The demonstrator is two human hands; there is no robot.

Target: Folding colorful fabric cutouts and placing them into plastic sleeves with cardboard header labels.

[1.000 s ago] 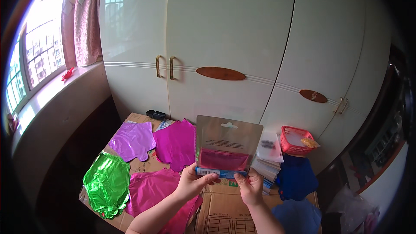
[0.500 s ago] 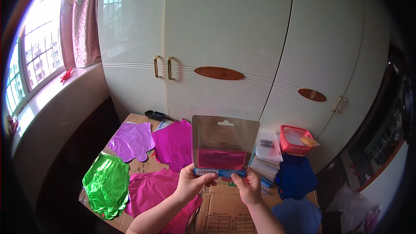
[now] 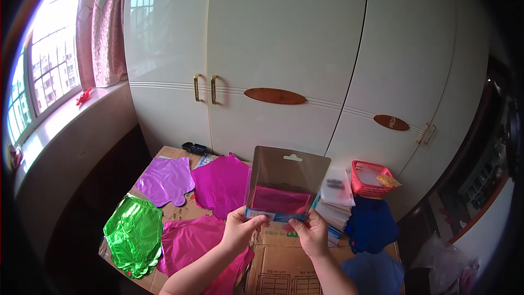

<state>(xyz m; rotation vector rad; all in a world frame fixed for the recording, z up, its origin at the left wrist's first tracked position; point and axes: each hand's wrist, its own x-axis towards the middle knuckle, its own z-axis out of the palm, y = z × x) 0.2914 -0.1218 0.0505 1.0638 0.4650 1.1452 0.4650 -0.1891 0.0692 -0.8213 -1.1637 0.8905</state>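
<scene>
Upright above the cardboard, a flat hang-hole packet (image 3: 290, 172) is held in both hands. Its upper part is a see-through grey; folded magenta foil shows lower down, above a blue bottom edge. My left hand (image 3: 240, 230) pinches the lower left corner, thumb in front. The lower right corner is gripped by my right hand (image 3: 311, 234), its thumb also on the front. Left of the packet lie flat foil balloons: a magenta one (image 3: 219, 183), a lilac one (image 3: 165, 180), a green one (image 3: 134, 234) and a pink one (image 3: 191, 245) partly under my left forearm.
Cardboard (image 3: 275, 257) covers the work surface. To the right are a stack of packets (image 3: 334, 207), a red basket (image 3: 371, 187), a dark blue foil piece (image 3: 374, 224) and a lighter blue one (image 3: 374, 273). A black object (image 3: 195, 148) sits before the white cabinet (image 3: 284, 33).
The packet has shifted slightly right and its top now leans back and to the right. Both hands keep their grip on its lower corners.
</scene>
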